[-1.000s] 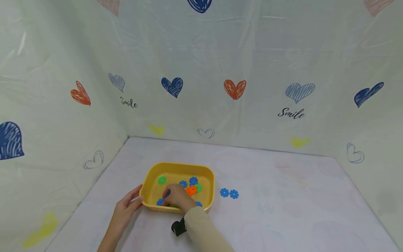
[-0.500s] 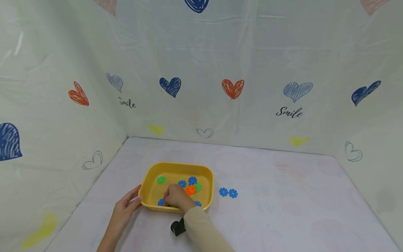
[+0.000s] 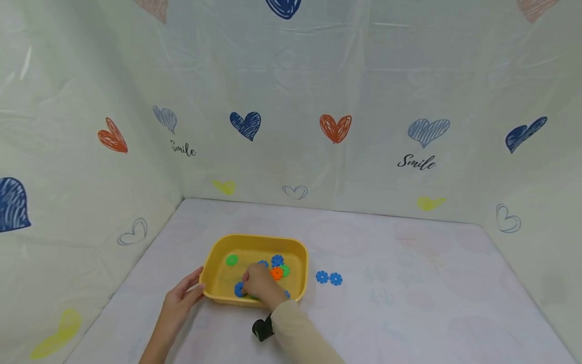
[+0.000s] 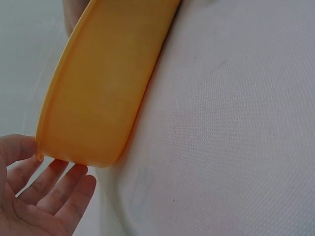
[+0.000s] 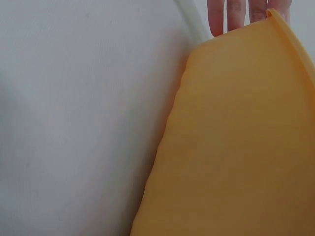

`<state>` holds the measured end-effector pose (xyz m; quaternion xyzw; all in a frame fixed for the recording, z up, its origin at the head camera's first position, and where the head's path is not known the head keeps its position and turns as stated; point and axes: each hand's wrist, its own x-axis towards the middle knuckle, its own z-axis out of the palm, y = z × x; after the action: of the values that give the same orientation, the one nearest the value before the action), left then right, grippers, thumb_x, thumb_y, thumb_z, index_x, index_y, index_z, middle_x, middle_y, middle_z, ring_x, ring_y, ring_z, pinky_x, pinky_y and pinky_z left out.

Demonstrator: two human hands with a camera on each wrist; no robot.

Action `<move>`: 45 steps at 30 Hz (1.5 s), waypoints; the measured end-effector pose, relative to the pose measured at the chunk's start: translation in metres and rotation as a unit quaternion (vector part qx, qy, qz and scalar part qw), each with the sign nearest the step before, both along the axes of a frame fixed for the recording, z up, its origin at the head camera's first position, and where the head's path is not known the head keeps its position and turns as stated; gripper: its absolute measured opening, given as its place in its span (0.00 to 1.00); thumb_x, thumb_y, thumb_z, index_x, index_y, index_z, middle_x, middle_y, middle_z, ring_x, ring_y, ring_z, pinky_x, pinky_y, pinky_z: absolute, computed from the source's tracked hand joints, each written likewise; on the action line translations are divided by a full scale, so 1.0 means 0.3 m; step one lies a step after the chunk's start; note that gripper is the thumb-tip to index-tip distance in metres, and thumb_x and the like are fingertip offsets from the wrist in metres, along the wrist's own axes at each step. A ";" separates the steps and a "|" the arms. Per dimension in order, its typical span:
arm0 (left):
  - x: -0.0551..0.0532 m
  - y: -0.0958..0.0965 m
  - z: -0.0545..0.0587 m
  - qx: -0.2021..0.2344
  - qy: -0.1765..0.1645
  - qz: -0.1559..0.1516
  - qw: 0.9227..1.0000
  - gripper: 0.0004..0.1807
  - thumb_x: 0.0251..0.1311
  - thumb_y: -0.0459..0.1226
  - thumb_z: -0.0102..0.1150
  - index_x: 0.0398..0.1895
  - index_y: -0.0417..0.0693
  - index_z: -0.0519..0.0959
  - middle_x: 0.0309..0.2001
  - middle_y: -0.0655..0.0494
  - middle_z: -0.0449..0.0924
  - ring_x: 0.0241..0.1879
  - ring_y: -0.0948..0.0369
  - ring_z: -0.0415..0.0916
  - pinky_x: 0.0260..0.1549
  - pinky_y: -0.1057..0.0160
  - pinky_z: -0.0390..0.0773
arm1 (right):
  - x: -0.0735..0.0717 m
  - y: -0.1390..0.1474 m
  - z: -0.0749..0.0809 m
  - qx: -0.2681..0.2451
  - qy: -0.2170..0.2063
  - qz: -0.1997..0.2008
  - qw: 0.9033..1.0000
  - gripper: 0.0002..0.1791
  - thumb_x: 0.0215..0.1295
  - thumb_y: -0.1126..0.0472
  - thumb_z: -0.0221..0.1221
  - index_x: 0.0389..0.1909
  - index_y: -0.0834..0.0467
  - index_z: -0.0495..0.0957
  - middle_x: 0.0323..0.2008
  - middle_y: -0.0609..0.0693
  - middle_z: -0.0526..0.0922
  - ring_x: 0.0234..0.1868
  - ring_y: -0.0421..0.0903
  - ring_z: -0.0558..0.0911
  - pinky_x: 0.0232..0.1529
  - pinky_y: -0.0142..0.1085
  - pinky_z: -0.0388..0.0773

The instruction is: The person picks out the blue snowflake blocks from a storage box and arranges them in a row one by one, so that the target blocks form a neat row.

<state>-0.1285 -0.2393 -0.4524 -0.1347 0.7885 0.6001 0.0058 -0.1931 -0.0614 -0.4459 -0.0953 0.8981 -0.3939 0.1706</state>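
A yellow plastic tray (image 3: 223,242) stands on the table with several notched, flower-shaped plastic discs inside. At its left front corner my left hand (image 3: 179,301) holds the rim; the left wrist view shows fingers (image 4: 74,184) against the outer end wall. My right hand (image 3: 263,285) reaches over the front rim, fingers curled, pinching a blue disc (image 3: 239,289) low in the tray. The hand hides part of that disc. To its right and behind lie an orange disc (image 3: 276,273), a green disc (image 3: 285,270) and blue discs (image 3: 277,260). Another green disc (image 3: 232,260) lies at the back left.
Two blue discs (image 3: 329,278) lie side by side on the white table (image 3: 409,283), right of the tray. A black wrist device (image 3: 262,329) sits by the right sleeve (image 3: 304,331). A heart-printed curtain (image 3: 291,151) encloses the back and sides.
My right hand has shifted slightly right inside the tray, and the blue disc at its fingertips has moved with it. The left hand keeps its place on the tray.
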 end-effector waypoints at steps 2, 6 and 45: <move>0.000 0.001 0.001 0.002 0.005 -0.001 1.000 0.28 0.65 0.35 0.52 0.68 0.40 0.60 0.65 0.36 0.63 0.39 0.84 0.71 0.45 0.76 0.78 | -0.003 0.010 0.000 0.004 0.013 -0.004 1.000 0.09 0.46 0.71 0.67 0.23 0.61 0.75 0.25 0.48 0.72 0.28 0.44 0.69 0.27 0.30 0.71; 0.001 0.001 0.003 0.001 0.003 -0.002 1.000 0.28 0.65 0.35 0.51 0.68 0.40 0.60 0.65 0.36 0.63 0.40 0.85 0.71 0.45 0.76 0.78 | -0.007 0.035 -0.006 -0.010 0.019 -0.016 1.000 0.09 0.47 0.72 0.65 0.22 0.61 0.74 0.24 0.48 0.72 0.27 0.44 0.69 0.25 0.30 0.70; 0.003 0.001 0.005 0.002 -0.004 0.001 1.000 0.29 0.65 0.38 0.51 0.68 0.40 0.60 0.65 0.37 0.63 0.40 0.82 0.72 0.45 0.75 0.78 | 0.125 0.521 0.097 -0.214 0.070 -0.181 0.957 0.10 0.56 0.62 0.64 0.38 0.63 0.79 0.30 0.51 0.81 0.28 0.44 0.79 0.33 0.32 0.83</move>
<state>-0.1276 -0.2389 -0.4509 -0.1382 0.7870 0.6012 0.0086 -0.1556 0.0950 -0.4167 0.0073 0.8046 -0.5937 0.0083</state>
